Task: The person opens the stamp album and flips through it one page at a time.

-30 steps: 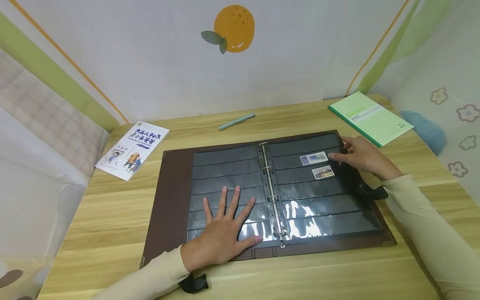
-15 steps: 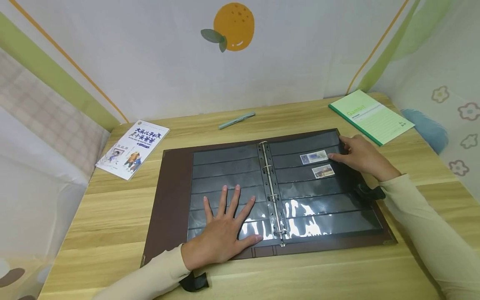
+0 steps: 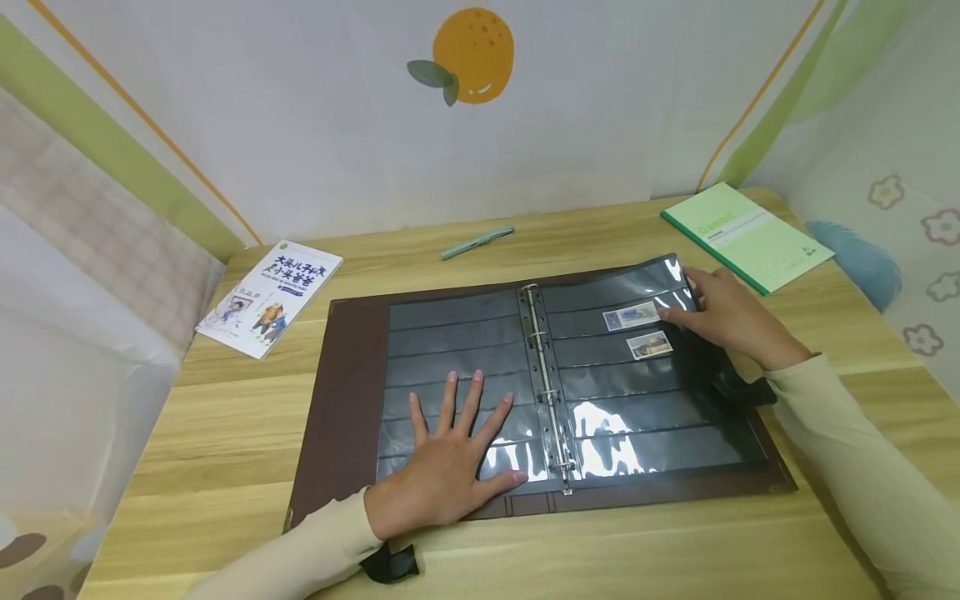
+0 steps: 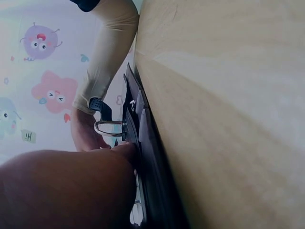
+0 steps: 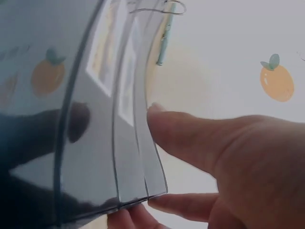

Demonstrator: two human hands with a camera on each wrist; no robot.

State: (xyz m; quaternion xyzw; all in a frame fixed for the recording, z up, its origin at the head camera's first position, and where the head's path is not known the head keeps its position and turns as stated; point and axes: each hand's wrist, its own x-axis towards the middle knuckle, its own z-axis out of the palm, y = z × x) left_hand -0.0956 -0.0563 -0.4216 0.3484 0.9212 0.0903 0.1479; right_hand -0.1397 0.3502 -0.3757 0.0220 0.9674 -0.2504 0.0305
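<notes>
An open stamp album (image 3: 341, 392) with a dark brown cover and metal binder rings (image 3: 550, 400) lies on the table. My left hand (image 3: 442, 475) rests with spread fingers on its left black page (image 3: 450, 346). The right page (image 3: 630, 408) has clear strip pockets holding two stamps (image 3: 632, 316), one above the other. At its outer edge my right hand (image 3: 735, 321) grips the page, thumb on the face and other fingers at the edge and behind. In the right wrist view this page (image 5: 95, 167) curves up, the stamps showing pale through the film.
A white picture booklet (image 3: 266, 300) lies left of the album on the wooden table (image 3: 225, 433). Behind the album is a pale green pen (image 3: 477, 242). A green notebook (image 3: 746, 237) lies at the back right, and a printed curtain (image 3: 585, 108) hangs behind the table.
The right page's upper outer corner has risen a little in my right hand, and a bright reflection now shows there. My left hand stays in place.
</notes>
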